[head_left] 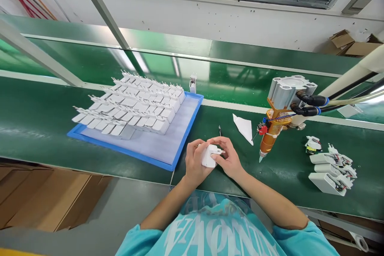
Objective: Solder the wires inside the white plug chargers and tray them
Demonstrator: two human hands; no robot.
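Both hands hold one white charger plug [209, 155] above the green bench, just past its near edge. My left hand [194, 161] wraps its left side with fingers curled. My right hand [228, 157] pinches its right end, where the metal prongs stick out. A blue tray [183, 144] to the left carries several rows of finished white chargers [132, 108]. Off to the right, several open charger shells [328, 170] with exposed circuit boards lie on the bench.
A fixed dispenser [271, 134] with an orange nozzle and a metal cylinder hangs just right of my hands, hoses leading right. A folded white paper [244, 128] and a small dark tool [220, 130] lie behind my hands. Cardboard boxes [351, 44] sit far right.
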